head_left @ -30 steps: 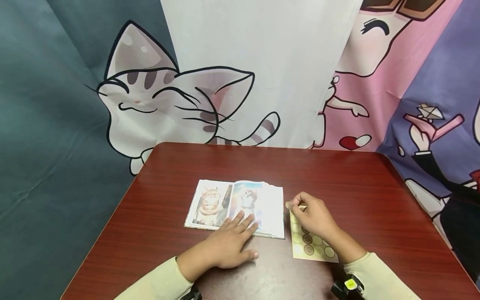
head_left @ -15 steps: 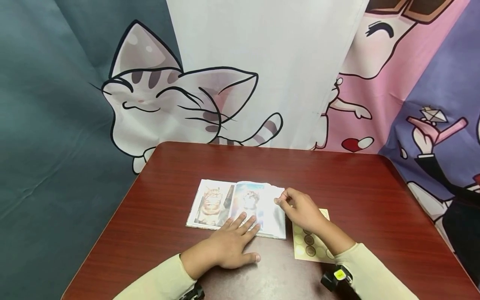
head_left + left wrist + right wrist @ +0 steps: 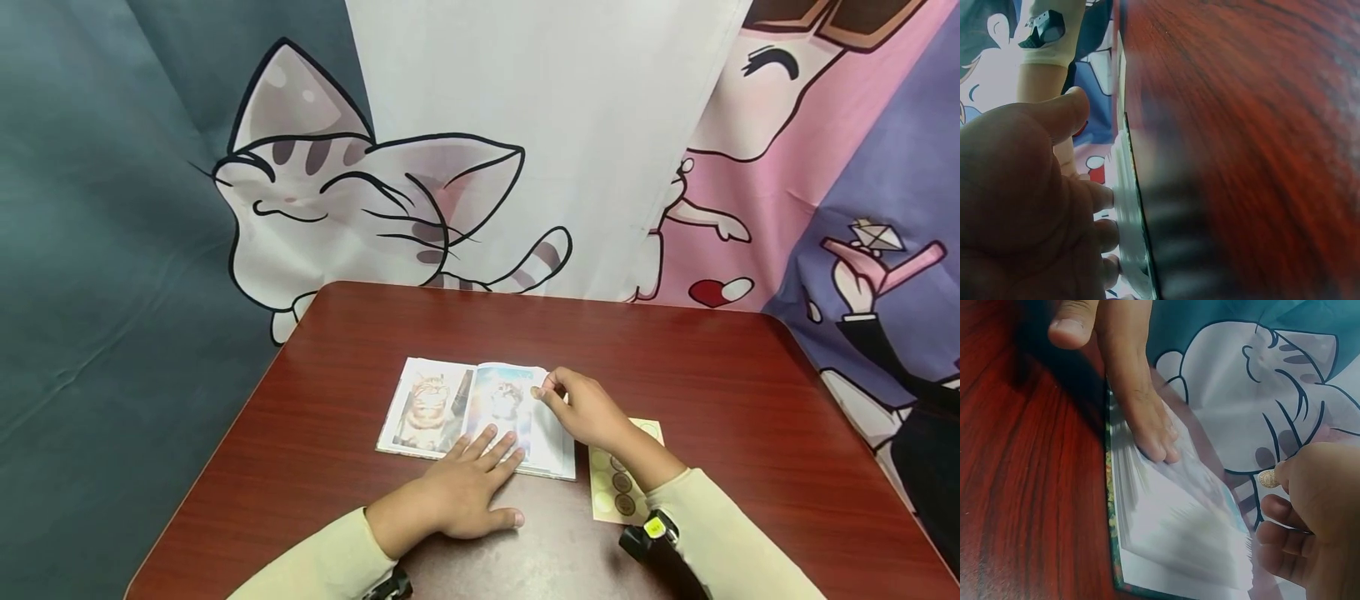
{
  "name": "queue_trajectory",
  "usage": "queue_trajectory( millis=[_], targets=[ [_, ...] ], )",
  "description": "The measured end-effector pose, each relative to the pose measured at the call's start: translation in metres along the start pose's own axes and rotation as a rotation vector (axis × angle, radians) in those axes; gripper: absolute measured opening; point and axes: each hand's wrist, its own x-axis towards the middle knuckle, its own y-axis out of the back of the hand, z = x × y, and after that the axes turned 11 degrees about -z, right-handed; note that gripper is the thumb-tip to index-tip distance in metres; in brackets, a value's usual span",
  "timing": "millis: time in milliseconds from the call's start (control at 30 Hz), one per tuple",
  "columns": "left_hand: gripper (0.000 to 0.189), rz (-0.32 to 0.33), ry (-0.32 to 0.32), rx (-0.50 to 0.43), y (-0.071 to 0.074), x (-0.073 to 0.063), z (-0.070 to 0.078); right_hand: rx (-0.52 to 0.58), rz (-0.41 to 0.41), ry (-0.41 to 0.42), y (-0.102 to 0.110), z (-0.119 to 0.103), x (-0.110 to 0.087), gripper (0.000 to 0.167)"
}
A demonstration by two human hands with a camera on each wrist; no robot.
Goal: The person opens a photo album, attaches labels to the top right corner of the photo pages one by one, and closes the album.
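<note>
An open book (image 3: 555, 454) with cat pictures on its pages lies on the table. My left hand (image 3: 461, 496) rests with spread, straight fingers on the book's lower edge; in the left wrist view its fingertips touch the pages. Over the upper part of the right-hand page, my right hand (image 3: 588, 408) pinches a small round gold sticker (image 3: 1269, 479) between thumb and forefinger. The other fingers are loosely curled in the right wrist view. A yellow sheet of round stickers (image 3: 603, 483) lies right of the book, partly hidden under the right forearm.
The reddish-brown wooden table (image 3: 337, 350) extends around the book. Behind it hangs a cloth backdrop (image 3: 630, 100) printed with cartoon figures. A small black camera (image 3: 648, 533) is strapped to the right wrist.
My right hand has moved left from above the sticker sheet to over the book's right page, carrying the round sticker. The left hand has stayed on the book.
</note>
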Motion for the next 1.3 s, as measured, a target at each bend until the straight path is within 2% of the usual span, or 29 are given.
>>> queue_trajectory(
  millis=[667,1067,1300],
  targets=[
    [0.087,0.004,-0.008,-0.002,-0.002,0.001,-0.001,0.015,-0.035,-0.023,-0.011,-0.006,0.028,0.011],
    [0.089,0.002,-0.006,0.015,-0.003,0.001,-0.001,0.024,-0.036,0.019,-0.017,-0.01,0.042,0.01],
    [0.089,0.007,0.002,0.026,-0.003,0.001,-0.001,0.004,-0.045,-0.008,-0.018,-0.013,0.051,0.012]
  ],
)
